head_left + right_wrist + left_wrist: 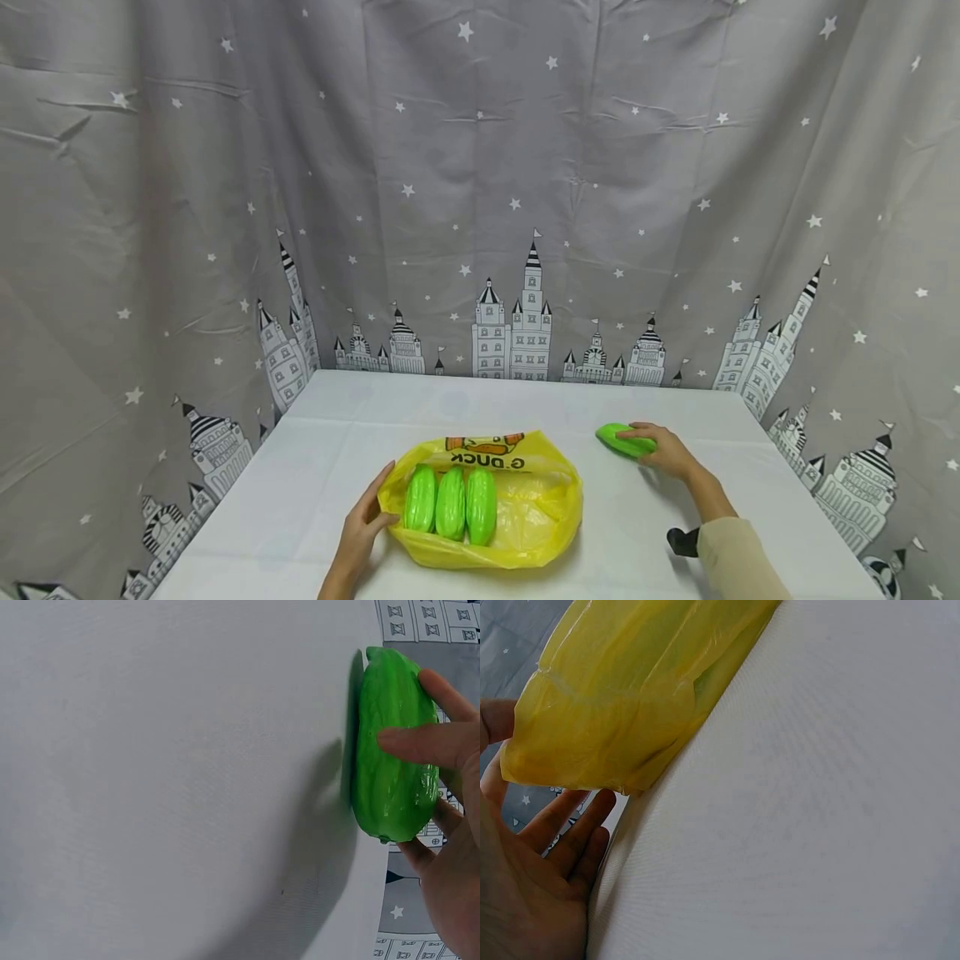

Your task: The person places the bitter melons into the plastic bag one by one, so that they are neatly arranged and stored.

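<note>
My right hand (663, 452) holds a glossy green ridged vegetable (394, 746), oblong and gourd-like, at the right of the white table. In the right wrist view the thumb lies across its face and the fingers are around its far side; it is very close to the tabletop or touching it. Left of centre, my left hand (362, 529) touches the left rim of a yellow plastic bag (555, 508), its thumb and fingers spread apart. Inside the bag, three similar green vegetables (450, 504) lie side by side at the left. Part of the left fingers is hidden behind the bag.
The white table (262, 500) runs back to a grey curtain (480, 167) printed with stars and castles. A black strap or device (682, 542) sticks out at the right wrist beside a beige sleeve (738, 558). The bag's mouth faces up and toward me.
</note>
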Motion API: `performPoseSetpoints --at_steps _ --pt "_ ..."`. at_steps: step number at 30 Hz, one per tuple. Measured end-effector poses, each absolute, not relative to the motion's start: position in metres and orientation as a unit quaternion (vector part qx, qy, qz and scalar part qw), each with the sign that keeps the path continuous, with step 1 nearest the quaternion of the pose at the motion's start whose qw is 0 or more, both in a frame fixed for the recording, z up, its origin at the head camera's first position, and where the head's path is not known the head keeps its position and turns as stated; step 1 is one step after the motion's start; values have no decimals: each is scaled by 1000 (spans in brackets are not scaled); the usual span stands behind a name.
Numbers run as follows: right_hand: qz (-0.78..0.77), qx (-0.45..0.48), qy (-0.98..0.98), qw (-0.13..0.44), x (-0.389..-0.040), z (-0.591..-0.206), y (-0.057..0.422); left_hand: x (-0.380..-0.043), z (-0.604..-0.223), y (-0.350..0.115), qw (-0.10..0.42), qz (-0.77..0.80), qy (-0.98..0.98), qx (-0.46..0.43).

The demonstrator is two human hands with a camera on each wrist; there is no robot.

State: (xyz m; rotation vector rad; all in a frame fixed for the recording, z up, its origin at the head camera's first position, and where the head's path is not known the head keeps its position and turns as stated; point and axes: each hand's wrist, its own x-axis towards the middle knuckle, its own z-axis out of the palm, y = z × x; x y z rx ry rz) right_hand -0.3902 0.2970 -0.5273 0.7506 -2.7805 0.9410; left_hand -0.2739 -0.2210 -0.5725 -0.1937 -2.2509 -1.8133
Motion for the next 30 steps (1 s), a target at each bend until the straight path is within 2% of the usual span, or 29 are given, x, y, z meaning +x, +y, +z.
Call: performPoseSetpoints --at_steps 7,15,30 --pt "298 240 -921 76 -389 -532 294 -275 -573 -221 121 -621 -772 -68" --pt "303 219 -925 66 -378 -530 290 -274 -572 -220 125 -615 -775 -72" --pt "360 220 -902 92 -352 -511 273 -275 -572 -221 126 -608 -781 -65"
